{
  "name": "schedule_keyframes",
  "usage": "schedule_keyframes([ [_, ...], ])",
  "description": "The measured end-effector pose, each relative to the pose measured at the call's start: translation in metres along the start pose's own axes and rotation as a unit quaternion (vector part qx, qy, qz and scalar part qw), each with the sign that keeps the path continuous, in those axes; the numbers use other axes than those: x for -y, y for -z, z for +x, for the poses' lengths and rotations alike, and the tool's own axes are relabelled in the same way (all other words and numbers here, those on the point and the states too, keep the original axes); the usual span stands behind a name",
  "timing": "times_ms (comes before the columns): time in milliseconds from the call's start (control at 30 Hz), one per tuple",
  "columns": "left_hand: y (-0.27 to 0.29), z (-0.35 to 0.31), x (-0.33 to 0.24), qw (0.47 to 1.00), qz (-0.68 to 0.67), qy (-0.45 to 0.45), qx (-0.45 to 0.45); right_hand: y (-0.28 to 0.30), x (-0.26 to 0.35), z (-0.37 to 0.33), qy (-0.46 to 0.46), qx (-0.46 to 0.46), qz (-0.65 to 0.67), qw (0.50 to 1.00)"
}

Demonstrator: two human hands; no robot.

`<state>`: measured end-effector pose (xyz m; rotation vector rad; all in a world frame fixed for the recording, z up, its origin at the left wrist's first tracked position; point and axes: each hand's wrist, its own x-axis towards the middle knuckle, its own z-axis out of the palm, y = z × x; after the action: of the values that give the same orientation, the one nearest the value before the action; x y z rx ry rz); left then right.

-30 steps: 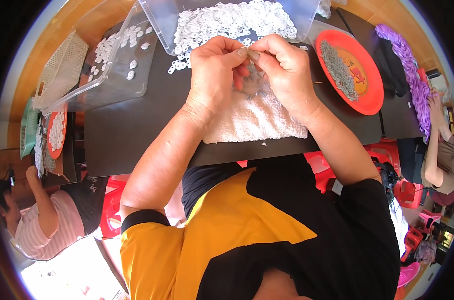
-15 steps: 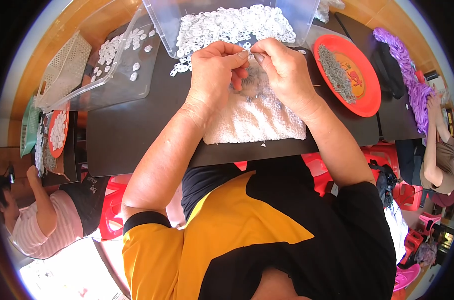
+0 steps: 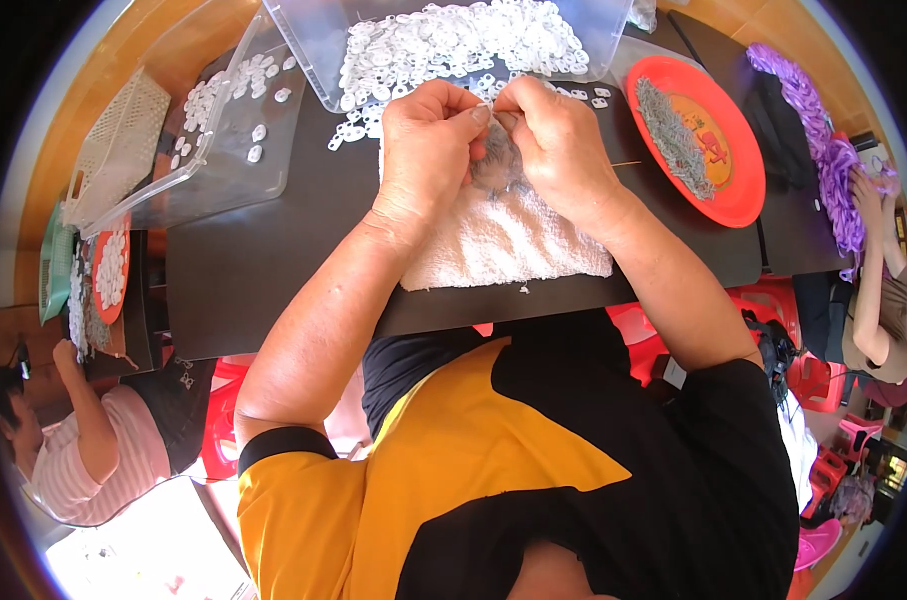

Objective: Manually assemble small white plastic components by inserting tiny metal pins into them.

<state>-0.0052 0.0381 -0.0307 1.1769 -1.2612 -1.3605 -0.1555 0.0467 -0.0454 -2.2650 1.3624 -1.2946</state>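
Observation:
Thumb and fingertips of my left hand are pinched together above the far part of a cream towel. Right beside it, my right hand is closed in a similar pinch, the two sets of fingertips nearly meeting. A tiny pale piece seems to sit between them, too small to make out. Below the fingers, a grey fuzzy patch shows on the towel. Just beyond my hands stands a clear plastic bin with a heap of small white plastic pieces; more lie on the table around its front.
At right, a red plate holds grey short cords. A second clear bin with white pieces stands left, near a white basket. One person sits left; another person's hand touches a purple bundle at right.
My hands stay pinched close together with only small finger shifts. The whole view has moved slightly. At right, the other person's hands have shifted on the purple bundle.

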Motion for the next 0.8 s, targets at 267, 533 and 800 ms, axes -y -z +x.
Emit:
schedule_keyframes([
  [267,-0.002,0.002,0.009,0.999,0.034,-0.014,-0.001,-0.002,0.003,-0.002,-0.020,0.026,0.004,0.999],
  [533,0.001,0.002,-0.001,0.999,-0.032,0.020,0.006,0.005,-0.002,-0.001,-0.128,0.042,0.177,0.975],
  [800,0.009,0.000,-0.005,0.991,-0.126,0.041,-0.015,0.027,-0.024,0.064,-0.164,0.074,0.052,0.982],
])
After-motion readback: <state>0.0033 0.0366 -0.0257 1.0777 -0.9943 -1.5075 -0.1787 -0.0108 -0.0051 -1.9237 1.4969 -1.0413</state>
